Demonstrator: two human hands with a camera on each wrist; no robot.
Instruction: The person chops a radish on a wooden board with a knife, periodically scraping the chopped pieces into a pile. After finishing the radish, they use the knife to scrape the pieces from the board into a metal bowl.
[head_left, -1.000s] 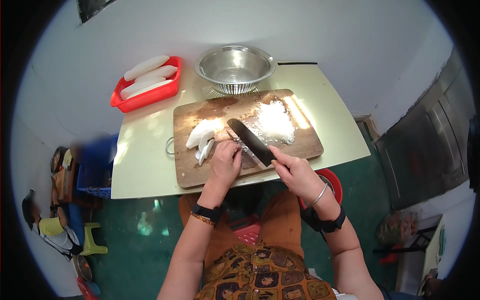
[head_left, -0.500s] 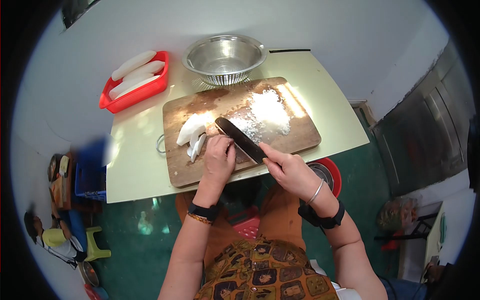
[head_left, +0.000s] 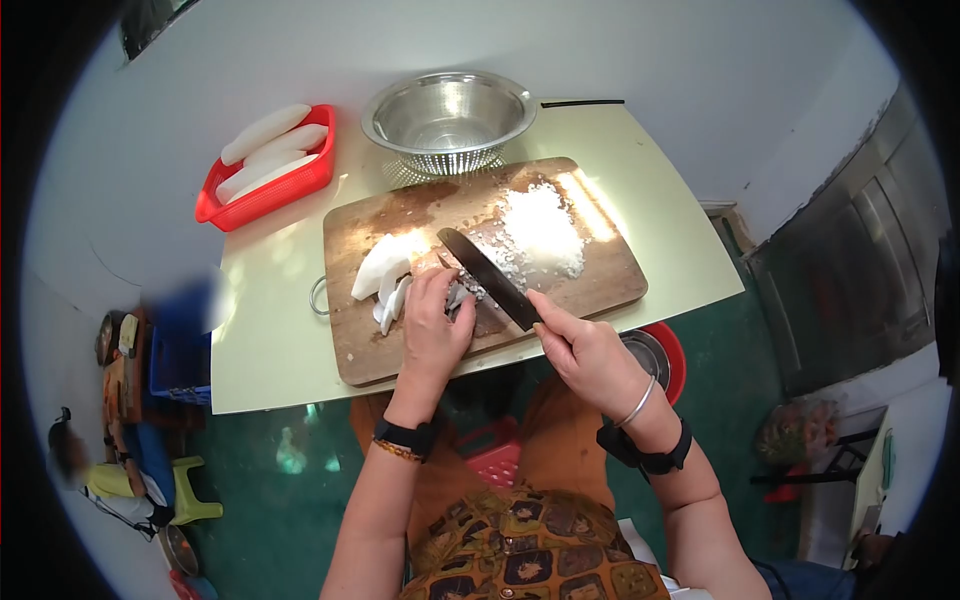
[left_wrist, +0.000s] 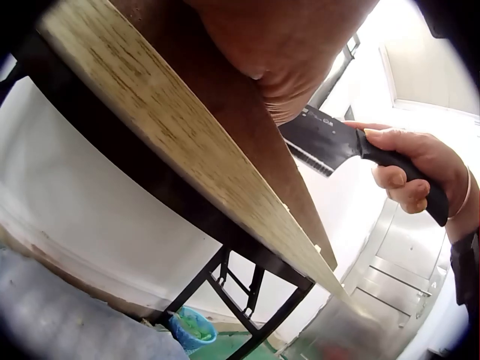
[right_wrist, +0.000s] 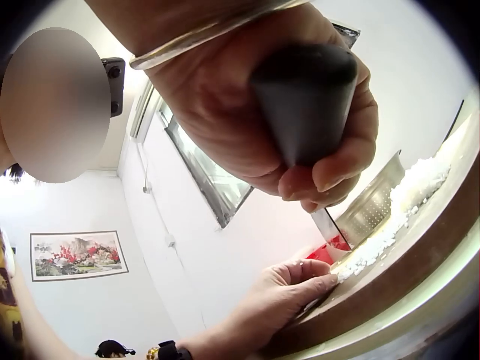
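Note:
My right hand (head_left: 600, 365) grips the black handle of a dark-bladed kitchen knife (head_left: 485, 278), its blade slanting over the wooden cutting board (head_left: 385, 352). Just left of the blade, my left hand (head_left: 432, 330) holds small white radish pieces (head_left: 458, 295) between thumb and fingers; the fingers partly hide them. Beside the left fingertips lie a larger peeled radish chunk (head_left: 380, 266) and a few slices (head_left: 392, 304). Finely chopped white radish (head_left: 545, 232) is heaped on the board's right side. In the right wrist view the knife handle (right_wrist: 304, 101) fills the right palm.
Behind the board stands a steel colander bowl (head_left: 450, 115). A red basket (head_left: 270, 198) with several peeled white radishes is at the table's back left. A metal ring (head_left: 318, 296) sticks out from the board's left side. Below the table's right edge is a red bucket (head_left: 668, 350).
The left fingers, curled tightly before, have spread somewhat, showing white pieces between them and the thumb. The knife has shifted slightly rightward, away from the left fingers. The head view has tilted a little.

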